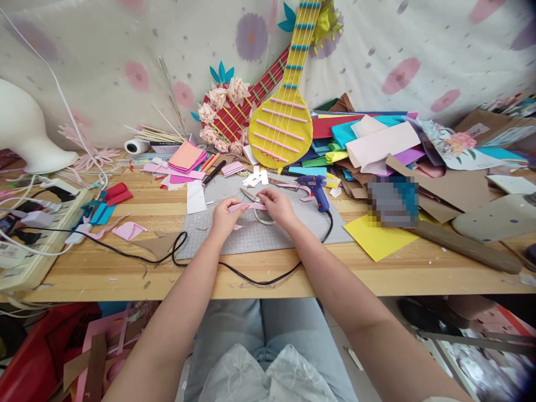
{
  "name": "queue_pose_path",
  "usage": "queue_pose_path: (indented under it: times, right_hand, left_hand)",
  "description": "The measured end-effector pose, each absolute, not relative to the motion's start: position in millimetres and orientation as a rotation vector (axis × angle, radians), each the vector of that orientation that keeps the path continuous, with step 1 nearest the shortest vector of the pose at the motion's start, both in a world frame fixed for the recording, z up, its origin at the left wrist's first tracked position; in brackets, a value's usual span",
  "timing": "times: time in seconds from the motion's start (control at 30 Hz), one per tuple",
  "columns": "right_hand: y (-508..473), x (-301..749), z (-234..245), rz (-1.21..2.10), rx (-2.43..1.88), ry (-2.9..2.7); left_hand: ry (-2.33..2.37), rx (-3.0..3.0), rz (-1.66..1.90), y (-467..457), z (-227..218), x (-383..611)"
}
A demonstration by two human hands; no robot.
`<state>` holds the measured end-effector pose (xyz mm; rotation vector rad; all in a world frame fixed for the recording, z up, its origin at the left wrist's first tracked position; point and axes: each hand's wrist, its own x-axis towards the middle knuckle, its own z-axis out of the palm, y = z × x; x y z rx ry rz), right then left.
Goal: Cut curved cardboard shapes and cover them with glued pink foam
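A narrow pink strip (253,206), paper or felt, stretches between my two hands above the grey cutting mat (335,226). My left hand (226,219) pinches its left end with thumb and fingers. At the other end, the fingers of my right hand (276,206) are closed on the strip. Scissor blades (250,194) show just behind the strip, and a pale ring-shaped handle (265,219) shows below it; my right hand hides what lies between. To the right of my right hand, a blue glue gun (318,190) rests on the mat.
A black cable (251,279) crosses the table front. Behind stand a yellow paper lute (280,131) and a red flowered one (230,120). Coloured sheets (381,142) pile up at right, beside yellow paper (372,237). A power strip (46,245) lies at left.
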<state>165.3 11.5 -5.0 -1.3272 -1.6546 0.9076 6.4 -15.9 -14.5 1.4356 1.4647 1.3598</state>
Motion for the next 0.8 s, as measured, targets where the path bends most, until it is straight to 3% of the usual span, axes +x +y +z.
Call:
queue_pose_path:
  times: [0.4, 0.8]
  right_hand:
    - [5.1, 169.1, -10.1, 1.097, -1.187, -1.583]
    - [13.0, 172.7, -11.5, 1.243, -1.098, -1.256]
  left_hand:
    - [1.453, 1.316, 1.315, -16.1, -11.8, 6.3]
    - [1.541, 1.198, 1.542, -9.1, -17.8, -4.6]
